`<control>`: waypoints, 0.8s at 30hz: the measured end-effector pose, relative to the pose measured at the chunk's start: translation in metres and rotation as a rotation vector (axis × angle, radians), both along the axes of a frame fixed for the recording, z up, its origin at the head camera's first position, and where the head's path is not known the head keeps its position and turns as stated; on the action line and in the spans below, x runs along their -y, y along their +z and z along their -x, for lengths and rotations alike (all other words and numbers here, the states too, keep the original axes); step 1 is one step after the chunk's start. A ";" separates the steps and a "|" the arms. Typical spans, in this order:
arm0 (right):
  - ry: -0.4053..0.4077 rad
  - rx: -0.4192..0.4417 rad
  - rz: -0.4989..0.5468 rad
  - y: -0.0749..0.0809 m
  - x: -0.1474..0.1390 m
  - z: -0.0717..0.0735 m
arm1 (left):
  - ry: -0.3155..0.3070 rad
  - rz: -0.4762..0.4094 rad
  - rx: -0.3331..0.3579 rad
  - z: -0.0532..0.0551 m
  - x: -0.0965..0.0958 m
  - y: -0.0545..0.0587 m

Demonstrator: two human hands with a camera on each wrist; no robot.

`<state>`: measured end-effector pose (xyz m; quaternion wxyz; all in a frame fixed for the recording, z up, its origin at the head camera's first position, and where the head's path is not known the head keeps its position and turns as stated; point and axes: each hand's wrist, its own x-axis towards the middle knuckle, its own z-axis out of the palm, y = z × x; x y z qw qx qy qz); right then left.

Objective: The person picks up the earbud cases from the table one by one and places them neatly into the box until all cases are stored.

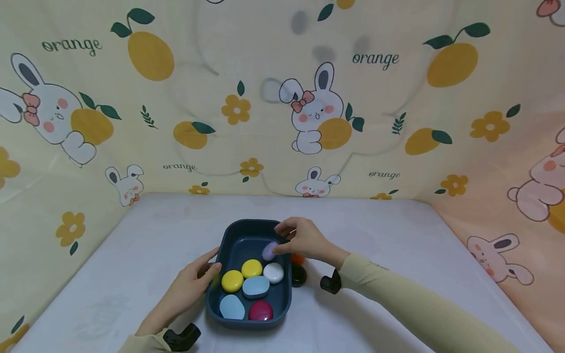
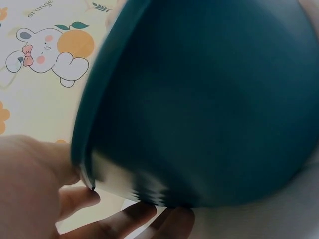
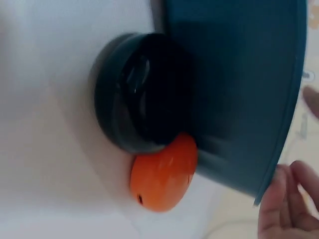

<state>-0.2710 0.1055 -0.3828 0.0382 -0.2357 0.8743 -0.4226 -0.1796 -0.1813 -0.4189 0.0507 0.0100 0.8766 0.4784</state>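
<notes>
A dark blue rectangular tray (image 1: 240, 247) lies on the table with rounded, glossy pieces inside. My left hand (image 1: 190, 283) grips its left side, thumb over the rim and fingers against the outer wall. Over the tray's far right part, my right hand (image 1: 304, 241) pinches a blurred lavender piece (image 1: 268, 251) between thumb and fingers. Two yellow pieces (image 1: 252, 268), a white piece (image 1: 273, 273), two light blue pieces (image 1: 256, 287) and a crimson piece (image 1: 261, 310) fill the near half. The lavender piece is hidden in the right wrist view.
Just outside the tray's right wall sit a black round piece (image 3: 142, 94) and an orange piece (image 3: 164, 174), side by side on the white tabletop (image 1: 375, 230). A printed cloth (image 1: 265, 59) with rabbits and oranges stands behind and at both sides.
</notes>
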 end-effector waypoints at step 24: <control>-0.127 0.154 0.074 -0.028 -0.068 0.013 | 0.004 0.010 0.012 0.002 -0.002 -0.002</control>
